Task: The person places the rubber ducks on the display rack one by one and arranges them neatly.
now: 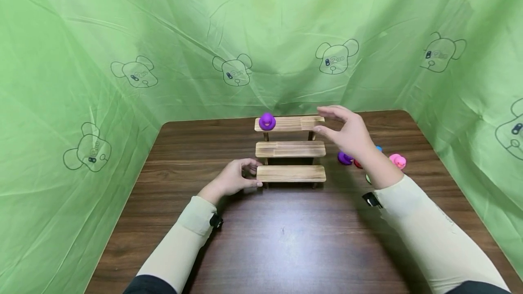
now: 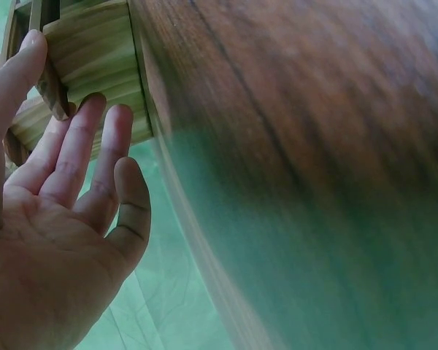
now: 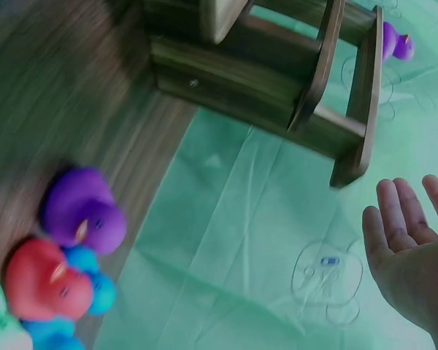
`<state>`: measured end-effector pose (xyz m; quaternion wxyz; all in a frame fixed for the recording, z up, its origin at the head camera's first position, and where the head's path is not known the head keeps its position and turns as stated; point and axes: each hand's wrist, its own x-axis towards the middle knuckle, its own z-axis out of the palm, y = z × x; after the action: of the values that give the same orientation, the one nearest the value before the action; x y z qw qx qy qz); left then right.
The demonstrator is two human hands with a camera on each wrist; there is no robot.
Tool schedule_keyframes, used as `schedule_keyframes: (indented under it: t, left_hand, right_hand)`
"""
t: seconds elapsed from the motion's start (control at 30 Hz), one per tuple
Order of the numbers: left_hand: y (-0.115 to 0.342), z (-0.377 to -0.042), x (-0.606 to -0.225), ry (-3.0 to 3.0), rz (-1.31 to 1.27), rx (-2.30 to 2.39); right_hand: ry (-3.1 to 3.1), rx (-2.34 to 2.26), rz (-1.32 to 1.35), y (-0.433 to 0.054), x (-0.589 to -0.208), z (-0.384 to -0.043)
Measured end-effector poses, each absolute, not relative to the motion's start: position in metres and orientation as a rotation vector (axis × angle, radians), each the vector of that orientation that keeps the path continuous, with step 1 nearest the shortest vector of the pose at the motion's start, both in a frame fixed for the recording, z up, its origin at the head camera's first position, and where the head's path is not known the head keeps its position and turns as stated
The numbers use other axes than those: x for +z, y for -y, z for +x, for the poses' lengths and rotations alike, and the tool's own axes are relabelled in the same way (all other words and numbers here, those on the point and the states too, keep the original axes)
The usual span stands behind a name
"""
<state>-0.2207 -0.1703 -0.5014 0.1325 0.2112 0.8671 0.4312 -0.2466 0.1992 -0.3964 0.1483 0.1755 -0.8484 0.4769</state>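
Observation:
A three-step wooden stand (image 1: 291, 173) stands on the table, with a purple rubber duck (image 1: 267, 122) on the left end of its top step. My left hand (image 1: 234, 177) holds the left end of the lowest step, thumb at the front edge and fingers toward the back. In the left wrist view, the thumb and a fingertip meet the step's wooden edge (image 2: 55, 87). My right hand (image 1: 349, 133) is raised beside the right end of the top step. Its thumb and fingers are spread apart with nothing between them.
To the right of the stand sits a group of rubber ducks: a purple duck (image 3: 84, 211), a red duck (image 3: 45, 279), a pink duck (image 1: 397, 161), and blue and green ones. My right forearm partly covers them in the head view. Green cloth (image 1: 282, 26) hangs around the table (image 1: 282, 239).

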Motion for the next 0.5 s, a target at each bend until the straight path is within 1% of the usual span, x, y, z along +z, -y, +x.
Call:
schedule_keyframes:
  t: [0.5]
  left_hand:
    - [0.172, -0.222, -0.505, -2.506, 0.624, 1.275]
  right_hand:
    - [2.489, 1.298, 0.301, -0.269, -0.413, -0.223]
